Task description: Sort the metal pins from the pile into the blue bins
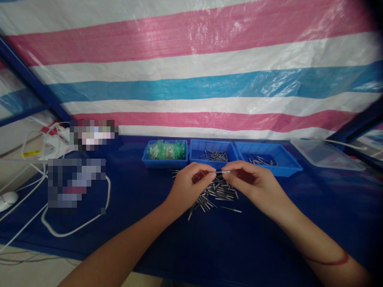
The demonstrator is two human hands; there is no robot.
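My left hand (191, 184) and my right hand (249, 181) meet above a heap of small metal pins (214, 195) on the dark blue table (185, 243). Both hands are closed in a pinch on one thin metal pin (224, 172), held level between them. Fingers of the left hand curl round something reddish that I cannot make out. Behind the hands stand three blue trays: the left tray (165, 159) holds green plastic parts, the middle tray (213, 159) and the right tray (269, 165) hold more metal pins.
A clear plastic lid (326, 154) lies at the back right. White cables (74, 229) loop over the table's left side, and a white mouse (8, 198) sits at the far left. A striped pink, white and blue tarpaulin (191, 67) hangs behind.
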